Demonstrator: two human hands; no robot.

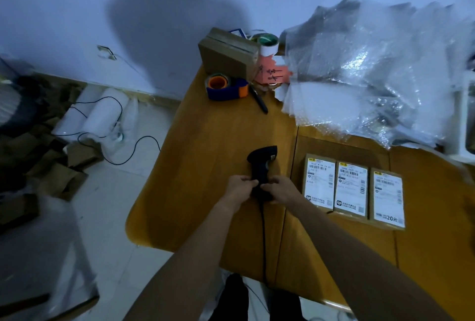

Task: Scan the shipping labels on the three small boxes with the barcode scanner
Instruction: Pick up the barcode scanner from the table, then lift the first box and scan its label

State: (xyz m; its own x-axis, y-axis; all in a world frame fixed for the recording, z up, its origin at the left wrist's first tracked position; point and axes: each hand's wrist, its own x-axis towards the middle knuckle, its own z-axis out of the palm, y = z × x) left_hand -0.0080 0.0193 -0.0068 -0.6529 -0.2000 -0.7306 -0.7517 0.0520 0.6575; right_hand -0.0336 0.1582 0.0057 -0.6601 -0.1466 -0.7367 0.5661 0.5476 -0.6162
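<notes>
Hands [259, 187] around scanner [262, 166], mid-table.

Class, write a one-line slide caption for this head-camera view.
Both hands, left and right, grip a barcode scanner beside three labelled boxes on a wooden table.

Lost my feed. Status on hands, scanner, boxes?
Left hand, right hand both on barcode scanner. Three boxes side by side, labels up, right of scanner. Path clear.

label print [319, 182]: too small to read
scanner handle [260, 187]: partly hidden by both hands
tabletop [437, 256]: cut off at the right edge
</notes>
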